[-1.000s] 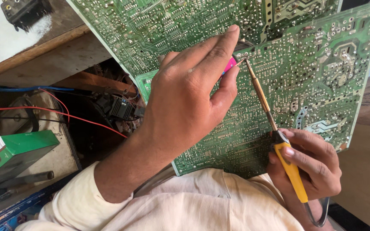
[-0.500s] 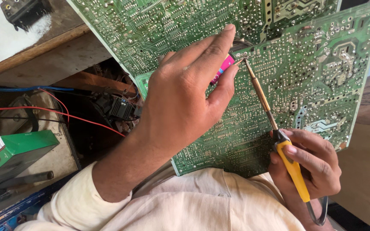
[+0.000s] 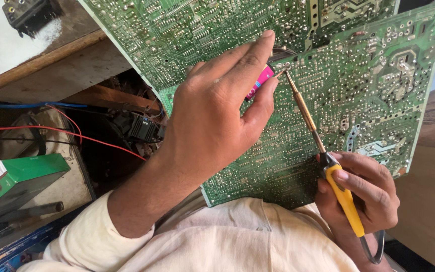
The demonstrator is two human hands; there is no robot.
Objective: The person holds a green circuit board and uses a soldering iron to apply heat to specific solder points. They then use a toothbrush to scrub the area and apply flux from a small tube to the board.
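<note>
On the circuit board (image 3: 378, 90), right hand (image 3: 363, 196) holds soldering iron (image 3: 323, 151) (tip touching)

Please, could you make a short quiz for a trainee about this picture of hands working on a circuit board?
1. True or false: the right hand holds a soldering iron by its yellow handle.
2. Which thing does the left hand hold against the green circuit board? A) a pink tool B) a blue wire C) a black plug
3. Fill in: the metal tip of the soldering iron touches the board close to the ____ tool.

Key
1. True.
2. A: only a small pink part shows between the fingers.
3. Pink: the tip meets the solder side of the board just right of it.
</note>
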